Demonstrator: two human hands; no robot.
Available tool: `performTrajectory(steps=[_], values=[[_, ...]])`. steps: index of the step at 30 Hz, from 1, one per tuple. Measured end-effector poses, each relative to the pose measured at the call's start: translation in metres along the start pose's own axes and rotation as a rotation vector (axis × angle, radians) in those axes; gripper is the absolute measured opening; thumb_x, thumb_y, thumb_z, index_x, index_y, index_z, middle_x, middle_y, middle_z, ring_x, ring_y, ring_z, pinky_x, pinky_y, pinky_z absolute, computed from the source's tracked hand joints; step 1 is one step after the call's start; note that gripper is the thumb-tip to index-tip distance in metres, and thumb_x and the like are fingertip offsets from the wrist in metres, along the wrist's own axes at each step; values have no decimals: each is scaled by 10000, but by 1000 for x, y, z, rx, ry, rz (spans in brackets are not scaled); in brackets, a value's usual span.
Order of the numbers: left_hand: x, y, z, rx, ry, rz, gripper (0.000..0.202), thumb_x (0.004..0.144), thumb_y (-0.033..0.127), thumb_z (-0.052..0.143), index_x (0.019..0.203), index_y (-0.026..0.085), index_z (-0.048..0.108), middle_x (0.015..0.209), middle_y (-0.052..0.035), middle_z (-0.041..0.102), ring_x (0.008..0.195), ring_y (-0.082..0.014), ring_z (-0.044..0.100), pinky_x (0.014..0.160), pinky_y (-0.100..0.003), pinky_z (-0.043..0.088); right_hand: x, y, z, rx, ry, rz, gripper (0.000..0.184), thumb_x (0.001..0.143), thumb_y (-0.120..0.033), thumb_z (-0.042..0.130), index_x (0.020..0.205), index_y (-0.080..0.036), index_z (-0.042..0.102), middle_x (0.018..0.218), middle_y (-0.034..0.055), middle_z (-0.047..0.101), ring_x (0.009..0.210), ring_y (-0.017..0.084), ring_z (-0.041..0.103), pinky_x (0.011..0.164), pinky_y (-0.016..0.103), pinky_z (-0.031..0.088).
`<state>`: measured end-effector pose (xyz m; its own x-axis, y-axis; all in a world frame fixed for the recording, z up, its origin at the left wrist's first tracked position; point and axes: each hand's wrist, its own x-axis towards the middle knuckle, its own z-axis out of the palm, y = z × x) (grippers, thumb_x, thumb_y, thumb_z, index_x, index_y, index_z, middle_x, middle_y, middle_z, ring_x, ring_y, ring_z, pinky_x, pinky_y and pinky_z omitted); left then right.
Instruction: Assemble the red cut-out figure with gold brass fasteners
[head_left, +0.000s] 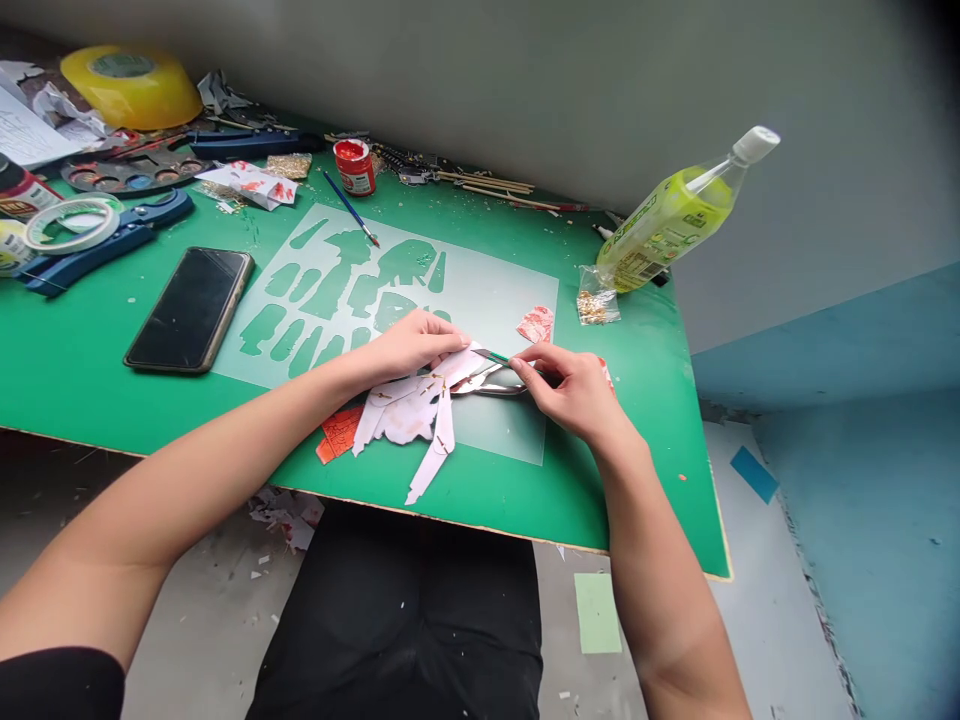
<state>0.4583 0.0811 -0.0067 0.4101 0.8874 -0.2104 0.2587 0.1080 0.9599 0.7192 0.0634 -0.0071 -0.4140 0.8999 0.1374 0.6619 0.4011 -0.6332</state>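
A jointed paper puppet (409,418), its pale back facing up, lies near the table's front edge with small gold-coloured fasteners at its joints. My left hand (420,340) is closed on its upper end, thumb and fingers pinching the pale paper. In my right hand (566,385) is a slim craft knife (504,360) with a green handle, gripped like a pen. Its pointed tip touches or hovers just over the paper beside my left fingertips; which one I cannot tell. Partly hidden below it lies a shiny metal tool (495,388).
A translucent stencil sheet (480,290) with cut-out shapes lies under the work. Around it are a phone (191,310), a paintbrush (352,210), a red paint jar (354,168), a bottle of yellow-green liquid (667,225), a bag of fasteners (598,300) and a tape roll (131,85).
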Motion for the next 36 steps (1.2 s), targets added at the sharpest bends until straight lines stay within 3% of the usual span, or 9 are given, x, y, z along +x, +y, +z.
performTrajectory(steps=[18, 24, 36], values=[[-4, 1, -1, -4, -53, 23, 406, 896, 389, 674, 586, 183, 510, 558, 36, 373, 512, -84, 287, 514, -291, 193, 0, -1, -2, 79, -68, 30, 307, 1007, -460, 618, 854, -208, 703, 686, 3, 650, 582, 132, 447, 578, 293, 348], [-4, -4, 0, 8, -39, 17, 348, 911, 401, 657, 669, 153, 626, 579, 20, 432, 522, -90, 328, 509, -279, 224, -1, -4, -3, 72, -78, 55, 294, 1007, -456, 618, 862, -212, 694, 661, -7, 621, 582, 132, 437, 574, 288, 338], [-3, -6, 1, 57, -41, 26, 309, 913, 384, 673, 723, 141, 700, 582, 8, 476, 520, -97, 353, 506, -284, 232, 0, -3, -5, 69, -111, 55, 321, 1008, -467, 601, 840, -207, 689, 706, 11, 657, 587, 135, 454, 576, 292, 346]])
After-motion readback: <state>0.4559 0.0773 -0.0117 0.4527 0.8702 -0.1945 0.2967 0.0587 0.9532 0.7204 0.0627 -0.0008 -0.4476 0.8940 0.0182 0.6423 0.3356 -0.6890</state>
